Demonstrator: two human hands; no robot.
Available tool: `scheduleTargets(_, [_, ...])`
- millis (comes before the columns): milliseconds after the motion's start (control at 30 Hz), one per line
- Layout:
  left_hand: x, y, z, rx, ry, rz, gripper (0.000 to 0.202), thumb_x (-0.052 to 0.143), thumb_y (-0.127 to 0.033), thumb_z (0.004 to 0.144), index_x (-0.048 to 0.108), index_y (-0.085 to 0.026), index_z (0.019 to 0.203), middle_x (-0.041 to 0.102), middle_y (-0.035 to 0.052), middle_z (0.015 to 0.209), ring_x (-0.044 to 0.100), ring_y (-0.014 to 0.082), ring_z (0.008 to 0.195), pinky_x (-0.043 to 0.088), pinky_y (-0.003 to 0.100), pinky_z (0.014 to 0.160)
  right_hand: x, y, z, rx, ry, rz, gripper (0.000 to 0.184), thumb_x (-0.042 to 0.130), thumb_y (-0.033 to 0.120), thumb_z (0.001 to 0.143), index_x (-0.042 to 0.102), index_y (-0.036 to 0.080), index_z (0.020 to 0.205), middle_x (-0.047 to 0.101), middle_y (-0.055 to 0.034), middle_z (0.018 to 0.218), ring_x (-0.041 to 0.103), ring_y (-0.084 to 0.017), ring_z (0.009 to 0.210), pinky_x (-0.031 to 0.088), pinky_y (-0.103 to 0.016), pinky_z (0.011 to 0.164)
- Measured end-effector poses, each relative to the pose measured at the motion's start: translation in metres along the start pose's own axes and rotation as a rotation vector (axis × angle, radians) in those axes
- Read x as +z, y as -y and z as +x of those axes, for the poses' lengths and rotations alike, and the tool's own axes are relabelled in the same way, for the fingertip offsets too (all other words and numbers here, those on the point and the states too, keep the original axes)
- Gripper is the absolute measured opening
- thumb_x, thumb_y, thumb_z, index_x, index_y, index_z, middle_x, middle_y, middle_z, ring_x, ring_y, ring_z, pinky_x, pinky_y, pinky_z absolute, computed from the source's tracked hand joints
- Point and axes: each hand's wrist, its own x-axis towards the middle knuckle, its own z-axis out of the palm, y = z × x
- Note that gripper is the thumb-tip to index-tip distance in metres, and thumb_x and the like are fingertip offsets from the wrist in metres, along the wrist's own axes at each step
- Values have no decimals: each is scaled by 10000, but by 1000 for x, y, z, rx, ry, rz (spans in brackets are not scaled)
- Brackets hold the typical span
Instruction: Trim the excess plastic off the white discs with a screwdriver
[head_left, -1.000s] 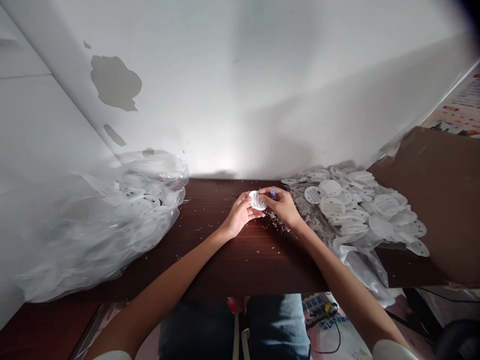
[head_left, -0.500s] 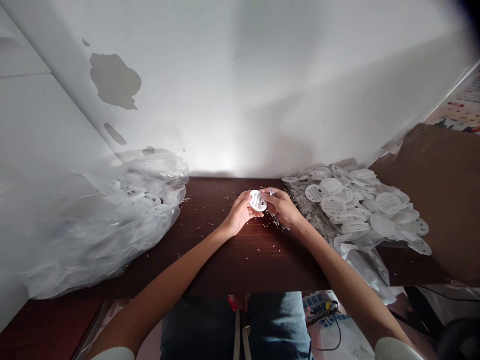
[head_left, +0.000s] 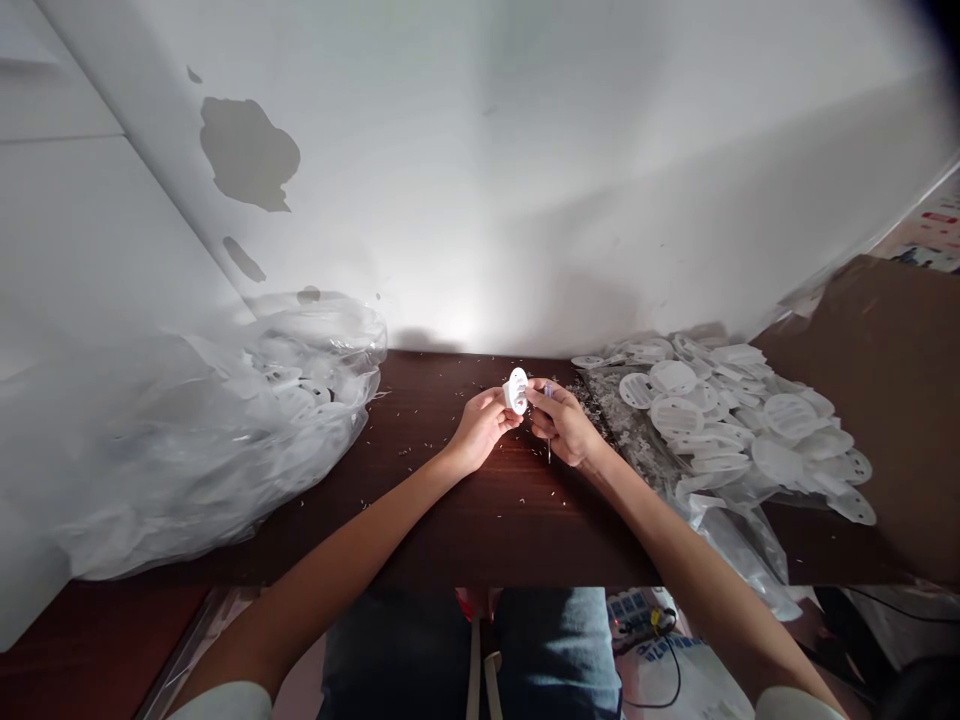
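Note:
A white round plastic disc with cut-outs (head_left: 517,390) is held up over the dark table, turned partly edge-on. My left hand (head_left: 480,428) is closed on its left side, thumb and fingers pinching it. The fingertips of my right hand (head_left: 566,425) meet the disc's right edge. Tucked in that same hand is a small screwdriver (head_left: 548,392) with a clear purplish handle, its thin metal shaft pointing down below the fingers. Small white shavings (head_left: 523,500) lie scattered on the table beneath and around both hands.
On the right, a heap of similar white discs (head_left: 705,410) rests on clear plastic beside a brown cardboard box (head_left: 885,400). A large clear plastic bag (head_left: 225,460) holding white pieces fills the left. Behind stands a white wall (head_left: 480,200); a power strip (head_left: 634,608) lies below the table edge.
The disc has turned from nearly face-on to partly edge-on and risen slightly. The screwdriver's shaft now shows pointing down under my right hand. The view has shifted a little.

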Motion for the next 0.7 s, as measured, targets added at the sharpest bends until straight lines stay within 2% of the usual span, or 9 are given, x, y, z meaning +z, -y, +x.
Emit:
scheduleTargets(133, [2,2,0,28,15,47,343,892,-418,790,704,-149,889,633,16,727,549,100,647,428,263,644,2,1,-2,9,-19,18,426,906,450,766,621,229,991,346,129,577,141,-41,450,147,-212,410])
scheduleTargets(233, [2,5,-1,74,15,97,330,856,-437,826,662,-176,884,620,-4,710,527,94,600,395,257,596,4,2,-3,24,-19,22,434,920,436,747,630,224,991,397,123,584,152,-36,445,144,-211,408])
scheduleTargets(467, [-1,10,-4,273,-36,345,203,689,-377,951,587,-212,890,552,-45,662,489,93,590,383,236,587,7,-3,-6,36,-3,41,404,920,415,763,647,224,992,401,119,584,150,-39,463,145,-200,414])
scheduleTargets(600, [2,7,-7,307,-44,395,218,671,-382,939,554,-213,870,533,-44,700,456,91,602,376,232,589,12,-3,-9,43,14,92,387,925,370,765,641,219,982,350,127,574,134,-41,474,148,-192,415])
scheduleTargets(700, [4,2,-8,337,-39,431,208,651,-375,954,547,-215,873,512,-42,702,458,101,627,382,235,609,17,-1,-11,59,39,136,388,917,364,769,628,220,985,411,114,590,136,-39,471,135,-191,413])
